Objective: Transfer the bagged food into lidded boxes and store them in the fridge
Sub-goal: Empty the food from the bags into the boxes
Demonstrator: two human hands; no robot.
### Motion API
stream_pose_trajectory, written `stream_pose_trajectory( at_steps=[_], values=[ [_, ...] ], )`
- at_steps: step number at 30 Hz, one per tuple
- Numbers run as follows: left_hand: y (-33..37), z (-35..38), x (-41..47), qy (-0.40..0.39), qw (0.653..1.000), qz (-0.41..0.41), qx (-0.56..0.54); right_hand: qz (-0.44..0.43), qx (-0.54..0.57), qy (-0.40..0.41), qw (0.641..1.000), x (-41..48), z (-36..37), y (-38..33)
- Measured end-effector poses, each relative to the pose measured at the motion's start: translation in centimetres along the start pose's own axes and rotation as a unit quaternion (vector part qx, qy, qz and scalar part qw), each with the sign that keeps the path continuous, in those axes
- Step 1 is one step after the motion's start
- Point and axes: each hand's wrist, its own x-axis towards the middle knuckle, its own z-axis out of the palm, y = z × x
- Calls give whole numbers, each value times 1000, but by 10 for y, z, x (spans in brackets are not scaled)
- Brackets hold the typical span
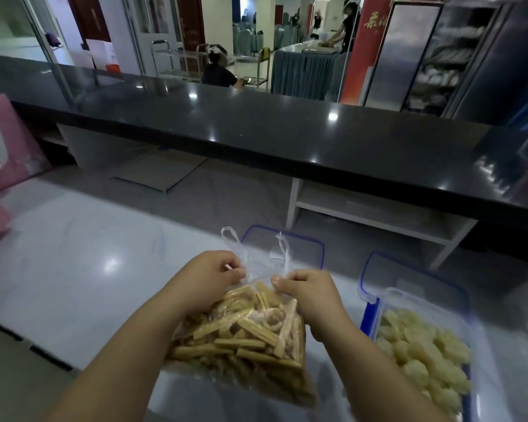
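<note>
bag (244,336) centre, on table (73,263) | lid (314,248) behind | filled box (424,354) right

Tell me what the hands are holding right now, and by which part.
Both hands hold one clear plastic bag of tan food sticks. The left hand and right hand each pinch the bag's top near its tied handles.

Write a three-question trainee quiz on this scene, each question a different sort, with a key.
1. True or false: both hands grip the clear bag near its top.
2. What does the box on the right hold? A) tan sticks B) pale yellow chunks C) nothing
3. Fill in: the blue-rimmed lid lies ___ the bag.

Key: 1 true: the left hand and the right hand pinch it. 2 B. 3 behind.
</note>
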Motion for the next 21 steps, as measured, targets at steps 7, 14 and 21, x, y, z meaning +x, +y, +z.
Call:
stream_pose_trajectory(
  at_steps=[7, 14, 21],
  values=[
    [-5, 10, 25, -83, 996, -17, 17, 50, -74, 1, 996, 16, 1, 4],
    [-16, 14, 41, -149, 987, -56, -16, 115, -72, 40, 990, 23, 7, 2],
    [-13, 14, 46, -193, 979, -64, 2, 141, -54, 41, 988, 21, 11, -7]
  ],
)
